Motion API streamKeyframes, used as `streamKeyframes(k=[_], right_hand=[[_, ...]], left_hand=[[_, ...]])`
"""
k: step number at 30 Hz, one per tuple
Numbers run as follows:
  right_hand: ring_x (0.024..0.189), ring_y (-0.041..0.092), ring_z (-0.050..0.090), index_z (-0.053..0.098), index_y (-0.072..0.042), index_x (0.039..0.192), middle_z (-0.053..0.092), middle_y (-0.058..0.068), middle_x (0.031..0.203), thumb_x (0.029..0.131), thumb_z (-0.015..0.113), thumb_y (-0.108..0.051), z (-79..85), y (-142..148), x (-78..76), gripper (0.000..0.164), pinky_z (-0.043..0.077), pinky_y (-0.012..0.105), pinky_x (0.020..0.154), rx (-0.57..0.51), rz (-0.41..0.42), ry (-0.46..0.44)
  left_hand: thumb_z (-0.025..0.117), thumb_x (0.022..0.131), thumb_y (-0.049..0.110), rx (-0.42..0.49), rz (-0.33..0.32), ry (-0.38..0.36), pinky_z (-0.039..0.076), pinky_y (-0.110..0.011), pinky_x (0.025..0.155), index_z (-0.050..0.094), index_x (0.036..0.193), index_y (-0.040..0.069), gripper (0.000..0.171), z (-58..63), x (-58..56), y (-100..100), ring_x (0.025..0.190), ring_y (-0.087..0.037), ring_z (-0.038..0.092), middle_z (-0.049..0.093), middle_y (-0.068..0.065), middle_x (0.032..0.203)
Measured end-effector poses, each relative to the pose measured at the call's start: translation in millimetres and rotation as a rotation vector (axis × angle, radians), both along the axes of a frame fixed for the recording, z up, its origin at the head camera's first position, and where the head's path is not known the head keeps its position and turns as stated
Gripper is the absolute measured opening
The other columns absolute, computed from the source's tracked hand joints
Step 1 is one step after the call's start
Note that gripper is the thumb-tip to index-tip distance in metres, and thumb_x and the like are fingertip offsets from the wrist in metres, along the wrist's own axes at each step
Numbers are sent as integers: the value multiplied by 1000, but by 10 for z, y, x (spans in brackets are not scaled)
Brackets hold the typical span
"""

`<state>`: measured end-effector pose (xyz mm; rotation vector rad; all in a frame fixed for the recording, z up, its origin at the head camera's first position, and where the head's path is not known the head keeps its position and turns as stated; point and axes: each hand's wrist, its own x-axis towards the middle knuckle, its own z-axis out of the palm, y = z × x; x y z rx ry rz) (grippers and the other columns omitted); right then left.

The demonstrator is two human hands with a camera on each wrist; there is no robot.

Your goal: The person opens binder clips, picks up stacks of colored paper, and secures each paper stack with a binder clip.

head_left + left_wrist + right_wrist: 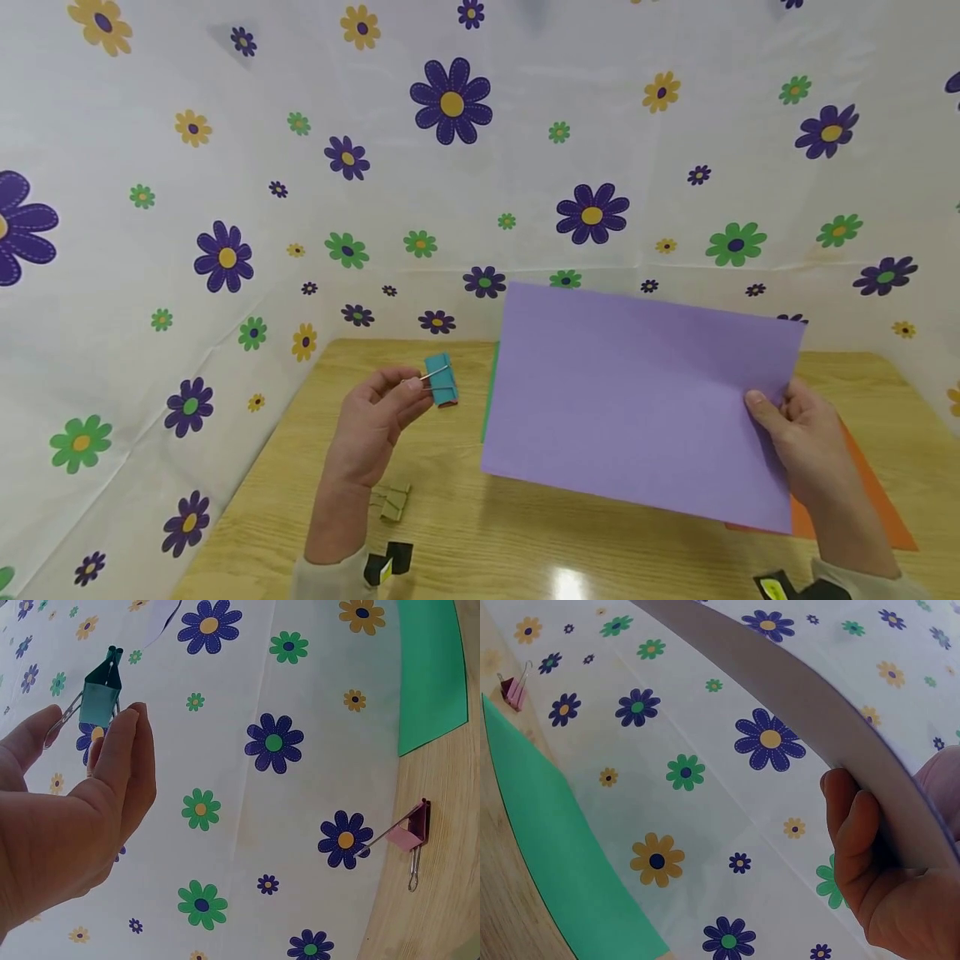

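My left hand (378, 408) pinches a teal binder clip (441, 380) by its wire handles, raised above the table. Seen from the left wrist, the thumb lies on one handle of the teal binder clip (101, 697) and the fingers on the other. A purple sheet of paper (637, 408) is held up by my right hand (806, 442), gripped near its right edge with the thumb on the front face. In the right wrist view the fingers (851, 832) lie against the back of the sheet, which bends slightly. A gap separates the clip from the sheet's left edge.
On the wooden table (285, 517), a yellow binder clip (393, 502) lies beside my left forearm. A pink binder clip (409, 834) rests near a green sheet (431, 682), largely behind the purple one. An orange sheet (877, 500) lies under my right arm. Flowered cloth (525, 167) encloses the table.
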<state>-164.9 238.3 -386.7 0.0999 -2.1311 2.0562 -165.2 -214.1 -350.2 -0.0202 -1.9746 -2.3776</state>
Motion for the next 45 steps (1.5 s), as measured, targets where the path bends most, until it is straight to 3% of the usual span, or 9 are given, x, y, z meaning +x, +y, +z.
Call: streamKeyframes(k=[7, 16, 20, 23, 27, 33, 37, 40, 45], right_hand=[[71, 3, 67, 54, -22, 114, 68, -16, 86, 102, 54, -11, 22, 10, 11, 16, 55, 22, 56, 41, -12, 16], [70, 5, 69, 57, -24, 112, 71, -14, 86, 102, 54, -9, 23, 3, 23, 19, 56, 24, 56, -13, 12, 19], [71, 5, 70, 53, -15, 123, 70, -16, 87, 102, 54, -12, 31, -2, 18, 21, 57, 25, 56, 40, 9, 1], [72, 5, 70, 48, -3, 132, 70, -18, 88, 102, 54, -14, 38, -6, 22, 32, 57, 25, 57, 94, -3, -1], [73, 6, 70, 46, 1, 134, 70, -17, 90, 102, 55, -14, 38, -2, 27, 36, 57, 25, 58, 99, -2, 11], [73, 7, 70, 52, -12, 129, 71, -15, 90, 101, 57, -15, 42, -2, 31, 28, 57, 25, 58, 56, 7, 9], [73, 6, 70, 49, -3, 133, 70, -17, 91, 102, 56, -14, 46, -13, 33, 34, 57, 25, 58, 88, 0, 16], [73, 6, 71, 50, -5, 131, 71, -16, 91, 102, 55, -13, 38, -10, 37, 31, 57, 25, 59, 82, 9, 26], [74, 7, 71, 54, -18, 122, 72, -14, 92, 102, 54, -10, 19, 0, 50, 21, 57, 25, 59, 37, 47, 59]], left_hand=[[55, 99, 3, -6, -14, 21, 54, -30, 91, 55, 110, -2, 12, -7, -11, 24, 94, -16, 70, 61, -7, 103], [56, 99, 3, -18, -33, -8, 55, -30, 90, 54, 112, -3, 15, -36, -10, 44, 95, -17, 69, 61, -7, 103], [56, 98, 2, -31, -47, -17, 54, -30, 91, 53, 114, -5, 17, -46, -6, 62, 95, -17, 68, 60, -7, 104], [56, 98, 2, -43, -57, -17, 54, -31, 91, 52, 115, -6, 18, -47, -4, 78, 96, -17, 68, 61, -7, 106], [55, 98, 1, -63, -67, -13, 54, -31, 92, 51, 116, -8, 21, -50, -6, 93, 97, -16, 68, 62, -7, 109], [56, 98, 0, -71, -87, -12, 53, -31, 94, 50, 118, -10, 23, -52, -3, 98, 100, -15, 66, 61, -8, 115], [55, 98, 0, -73, -89, -23, 53, -31, 93, 50, 119, -9, 24, -62, -8, 96, 100, -16, 66, 61, -9, 117], [55, 98, 0, -77, -92, -23, 53, -31, 93, 49, 119, -9, 24, -70, -14, 96, 98, -16, 66, 61, -9, 117], [56, 98, 0, -79, -105, -7, 54, -31, 92, 50, 118, -9, 23, -85, -23, 104, 96, -16, 67, 62, -8, 114]])
